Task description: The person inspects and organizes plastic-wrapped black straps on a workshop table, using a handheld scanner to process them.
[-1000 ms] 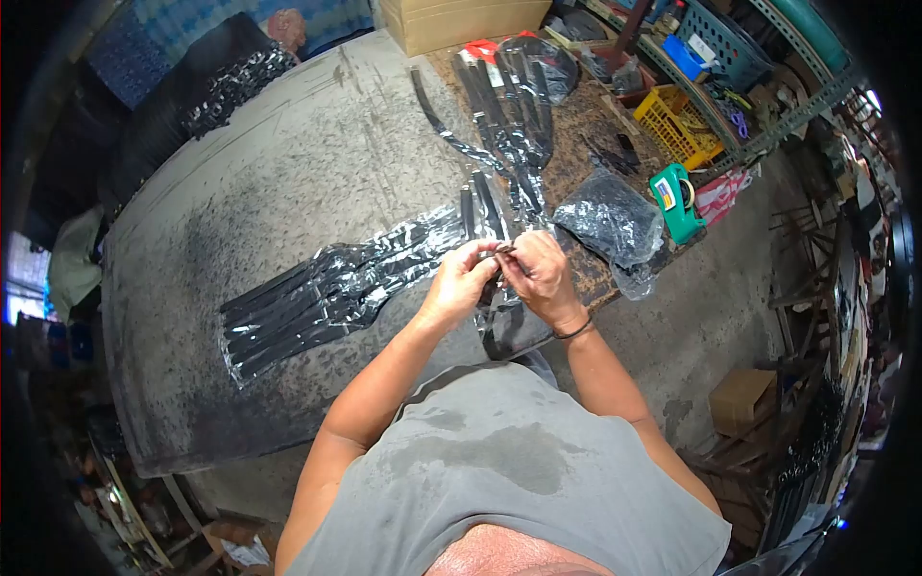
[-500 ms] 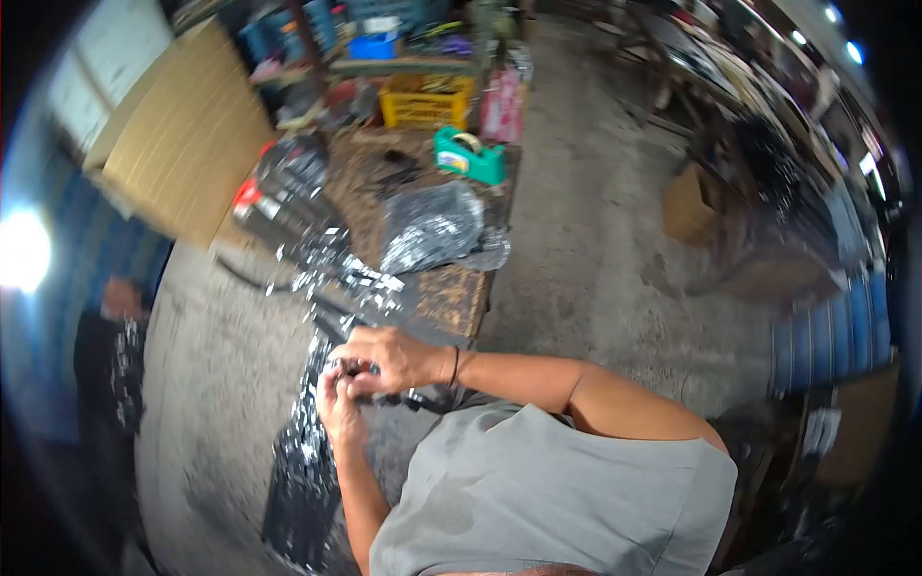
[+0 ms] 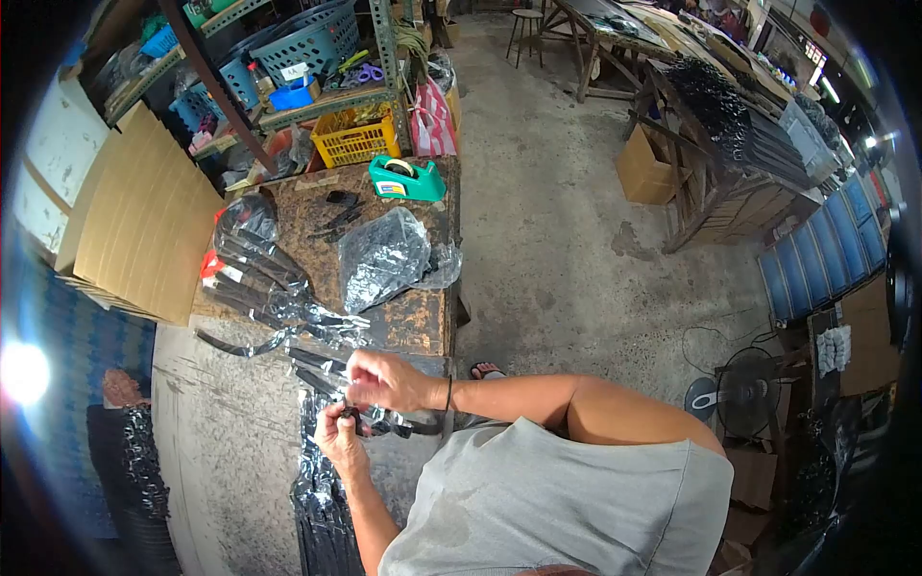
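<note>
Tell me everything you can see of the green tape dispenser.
The tape dispenser has a glossy green body, apparently plastic, with a mostly white label on its side and a pale tape roll seated in its top. It stands upright on the worn brown worktop, near the right edge, in front of the yellow basket. No hand touches it.

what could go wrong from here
The plastic bag pokes past the edge of the table, so a bump might drag it off. The green tape dispenser sits close to that same edge and could be knocked down. The small dark piece in the left hand might slip.
</note>
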`<move>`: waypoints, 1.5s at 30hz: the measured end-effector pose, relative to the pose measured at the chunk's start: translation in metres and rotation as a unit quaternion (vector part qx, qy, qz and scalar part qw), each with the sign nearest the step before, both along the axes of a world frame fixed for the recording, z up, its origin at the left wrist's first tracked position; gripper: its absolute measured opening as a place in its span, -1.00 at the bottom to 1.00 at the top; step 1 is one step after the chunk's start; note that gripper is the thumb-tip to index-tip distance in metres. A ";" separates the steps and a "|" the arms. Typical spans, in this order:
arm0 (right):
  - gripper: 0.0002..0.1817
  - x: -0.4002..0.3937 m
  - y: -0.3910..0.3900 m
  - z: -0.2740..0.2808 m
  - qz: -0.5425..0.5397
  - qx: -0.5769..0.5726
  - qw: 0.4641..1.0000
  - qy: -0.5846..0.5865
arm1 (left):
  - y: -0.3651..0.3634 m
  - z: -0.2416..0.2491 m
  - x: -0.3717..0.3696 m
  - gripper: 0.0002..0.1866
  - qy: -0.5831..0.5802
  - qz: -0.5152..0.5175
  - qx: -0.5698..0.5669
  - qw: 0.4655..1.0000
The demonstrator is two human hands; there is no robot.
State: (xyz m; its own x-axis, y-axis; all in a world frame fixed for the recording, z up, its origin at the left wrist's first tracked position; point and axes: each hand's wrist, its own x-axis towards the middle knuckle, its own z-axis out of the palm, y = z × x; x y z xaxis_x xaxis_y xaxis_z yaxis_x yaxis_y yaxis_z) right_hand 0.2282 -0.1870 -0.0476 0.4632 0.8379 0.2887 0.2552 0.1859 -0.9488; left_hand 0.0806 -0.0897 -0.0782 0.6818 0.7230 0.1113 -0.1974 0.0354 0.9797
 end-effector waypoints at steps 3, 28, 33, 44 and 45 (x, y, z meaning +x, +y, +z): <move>-0.40 0.011 0.009 -0.043 -0.050 -0.108 0.992 0.035 | 0.001 0.001 -0.003 -0.56 -0.008 -0.006 0.016 1.000; -0.58 -0.007 0.020 0.024 0.093 -0.059 0.992 0.068 | 0.003 0.010 -0.013 -0.88 0.020 -0.062 0.036 0.997; -0.47 -0.008 0.019 0.016 0.103 -0.019 0.994 -0.024 | -0.012 0.036 -0.011 -0.87 0.055 -0.039 -0.028 0.997; -0.48 -0.016 0.025 0.019 0.073 0.070 0.992 -0.080 | -0.004 0.045 -0.016 -0.86 0.021 -0.061 -0.044 0.997; -0.48 -0.016 0.023 0.025 0.075 0.070 0.992 -0.080 | -0.003 0.044 -0.017 -0.86 0.021 -0.059 -0.044 0.997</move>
